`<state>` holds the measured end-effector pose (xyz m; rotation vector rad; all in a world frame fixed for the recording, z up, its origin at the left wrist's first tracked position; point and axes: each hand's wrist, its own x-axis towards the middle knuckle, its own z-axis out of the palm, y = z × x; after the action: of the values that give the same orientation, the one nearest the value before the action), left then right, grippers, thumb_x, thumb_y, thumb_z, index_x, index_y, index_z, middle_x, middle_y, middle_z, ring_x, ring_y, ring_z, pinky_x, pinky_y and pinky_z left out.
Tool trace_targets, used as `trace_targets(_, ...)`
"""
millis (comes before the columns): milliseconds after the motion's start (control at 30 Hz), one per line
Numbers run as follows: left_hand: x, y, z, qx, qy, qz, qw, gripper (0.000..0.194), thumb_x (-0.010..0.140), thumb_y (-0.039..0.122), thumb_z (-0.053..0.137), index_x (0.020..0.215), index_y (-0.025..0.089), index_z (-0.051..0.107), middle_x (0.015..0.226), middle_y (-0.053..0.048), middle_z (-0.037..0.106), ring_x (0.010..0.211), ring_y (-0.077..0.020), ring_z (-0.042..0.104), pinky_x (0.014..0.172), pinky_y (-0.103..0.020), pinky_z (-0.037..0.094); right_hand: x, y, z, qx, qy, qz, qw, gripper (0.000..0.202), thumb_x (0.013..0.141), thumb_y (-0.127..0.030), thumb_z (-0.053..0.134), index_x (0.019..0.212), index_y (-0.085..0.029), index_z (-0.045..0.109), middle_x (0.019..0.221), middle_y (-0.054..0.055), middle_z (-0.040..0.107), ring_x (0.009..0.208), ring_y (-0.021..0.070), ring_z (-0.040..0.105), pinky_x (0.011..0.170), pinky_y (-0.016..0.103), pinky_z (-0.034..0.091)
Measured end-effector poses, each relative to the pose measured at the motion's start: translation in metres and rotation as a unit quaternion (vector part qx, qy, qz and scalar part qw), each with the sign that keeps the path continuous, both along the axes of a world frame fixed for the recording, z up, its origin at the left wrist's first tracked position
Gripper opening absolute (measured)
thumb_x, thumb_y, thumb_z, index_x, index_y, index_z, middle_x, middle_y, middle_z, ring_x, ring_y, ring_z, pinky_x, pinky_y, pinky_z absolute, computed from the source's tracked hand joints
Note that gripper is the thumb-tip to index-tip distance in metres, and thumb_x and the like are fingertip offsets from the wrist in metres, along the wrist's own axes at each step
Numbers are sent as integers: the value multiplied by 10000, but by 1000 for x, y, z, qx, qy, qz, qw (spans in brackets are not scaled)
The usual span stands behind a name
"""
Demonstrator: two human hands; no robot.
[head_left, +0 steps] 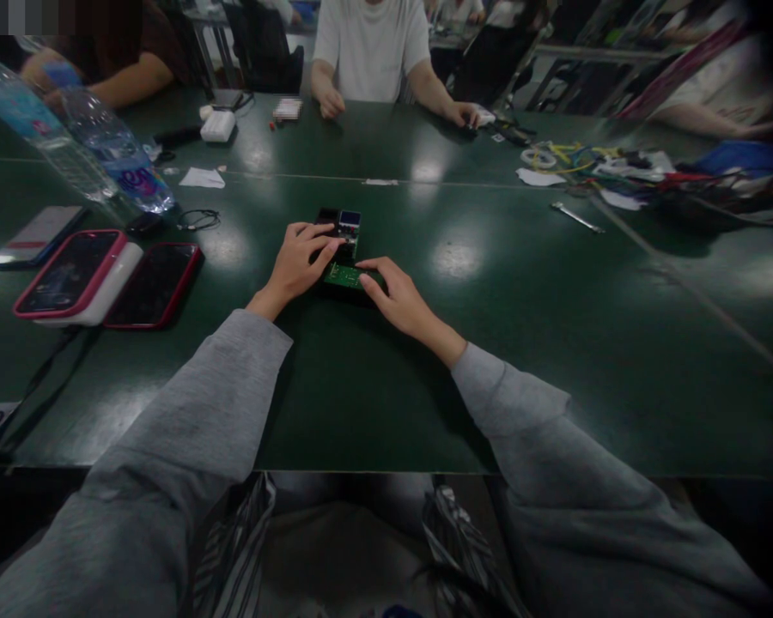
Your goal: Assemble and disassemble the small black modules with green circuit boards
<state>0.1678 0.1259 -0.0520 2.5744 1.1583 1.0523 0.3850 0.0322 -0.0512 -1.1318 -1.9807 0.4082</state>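
Observation:
A green circuit board (pixel 344 275) lies in front of me, with what looks like a dark case under it. Just beyond it is a small black device with a little screen (pixel 349 220) and exposed electronics. My left hand (pixel 300 257) is closed over the left side of this device, its thumb reaching across toward the board. The thumb and forefinger of my right hand (pixel 399 296) grip the board's right end. The fingers partly cover both items, and the undersides are hidden.
Phones in red cases (pixel 155 287), another phone (pixel 35 236) and water bottles (pixel 119 154) stand at left. A wrench (pixel 576 217) and tangled cables (pixel 586 163) lie at right. Across the green table (pixel 374 386), a person in a white shirt (pixel 374 51) rests both hands on it.

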Motion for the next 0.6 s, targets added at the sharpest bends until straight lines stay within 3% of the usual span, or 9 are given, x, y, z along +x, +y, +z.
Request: trace_targets(600, 0, 1, -2, 7, 4, 2, 1000, 505, 1028, 550, 318, 1202, 299, 719, 1370, -32, 645, 1252, -275, 463, 1081, -525, 362, 0, 1, -1, 1, -1, -2, 1000, 485, 1021, -605, 383, 1208, -212, 597, 1172, 105, 634, 1117, 244, 599, 1003, 434, 474)
